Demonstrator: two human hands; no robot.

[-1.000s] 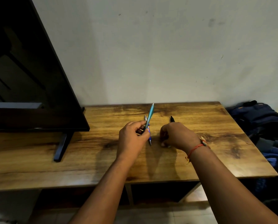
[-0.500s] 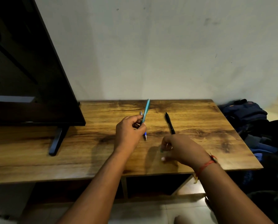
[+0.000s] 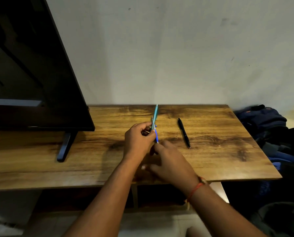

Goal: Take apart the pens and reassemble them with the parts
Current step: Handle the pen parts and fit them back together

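Note:
My left hand grips a teal pen that points up and away, together with a blue pen whose tip points down toward the wooden table. Just below the blue tip, my right hand hovers with fingers spread, blurred, and I see nothing in it. A black pen lies alone on the table to the right of both hands.
A large dark TV on a black stand foot fills the left side. Behind the table is a plain wall. Blue bags and clothes are piled beyond the table's right edge.
My right hand has left the black pen, drawn back, then moved left toward the blue pen's tip with its fingers spread. My left hand keeps its grip on the two pens.

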